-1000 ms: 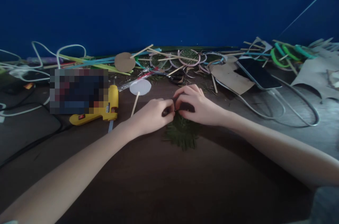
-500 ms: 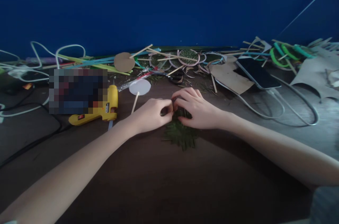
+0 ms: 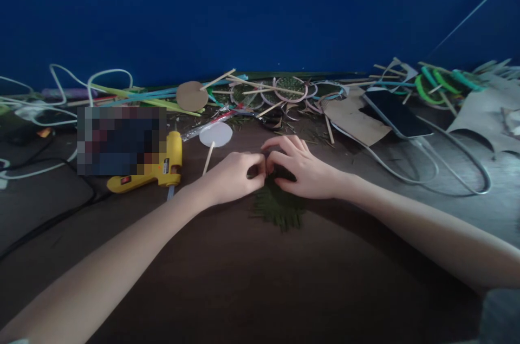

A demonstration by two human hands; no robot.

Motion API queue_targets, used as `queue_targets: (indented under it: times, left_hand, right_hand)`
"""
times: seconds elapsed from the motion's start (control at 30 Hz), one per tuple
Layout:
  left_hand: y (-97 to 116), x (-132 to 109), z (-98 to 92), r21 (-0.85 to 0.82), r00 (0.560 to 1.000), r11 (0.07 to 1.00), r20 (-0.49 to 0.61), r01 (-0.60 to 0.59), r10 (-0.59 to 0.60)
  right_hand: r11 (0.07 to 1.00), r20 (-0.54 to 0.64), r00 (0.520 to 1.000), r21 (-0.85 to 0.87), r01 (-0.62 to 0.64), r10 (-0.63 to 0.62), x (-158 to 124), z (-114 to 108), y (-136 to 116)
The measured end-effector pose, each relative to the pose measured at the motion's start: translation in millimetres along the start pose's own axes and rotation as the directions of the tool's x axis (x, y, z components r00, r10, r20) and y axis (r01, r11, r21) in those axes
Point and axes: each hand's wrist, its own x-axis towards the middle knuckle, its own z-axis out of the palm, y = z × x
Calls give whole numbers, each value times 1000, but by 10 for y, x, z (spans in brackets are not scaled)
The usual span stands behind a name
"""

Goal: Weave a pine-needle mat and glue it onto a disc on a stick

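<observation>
Deep blue wall backs a dark wooden counter (image 3: 244, 279) strewn with craft scraps along its far edge.

Head view: the left hand (image 3: 233, 176) and the right hand (image 3: 303, 170) meet at the upper edge of a green bundle (image 3: 280, 213) of thin leaf strips. The bundle lies flat at mid-counter, so the surface seems to carry its weight. The left grip is pinched tight on the bundle's top. The right grip closes on it from the other side, with its fingers draped over the strips, likely to keep them from fanning apart.

One yellow glue gun (image 3: 160, 168) lies on its side just left of the hands, within easy reach. Two discs on sticks lie behind them: a white disc (image 3: 215, 134) and a brown disc (image 3: 191, 96). One phone (image 3: 396, 114) rests on cardboard to the right. The green-filled rings (image 3: 290, 86) overlap too much to count.
</observation>
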Motion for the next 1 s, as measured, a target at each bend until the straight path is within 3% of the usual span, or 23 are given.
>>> queue_targets:
  times: [0.3,1.0]
  left_hand:
    - [-34,12,6,-2,1000,1000,2,19,-19]
    - [-72,9,16,-8,1000,1000,3,-15,15]
  right_hand:
    - [999,-9,999,26,-36,36,11,23,-6]
    - [999,-95,995,-8,31,-31,7,73,3]
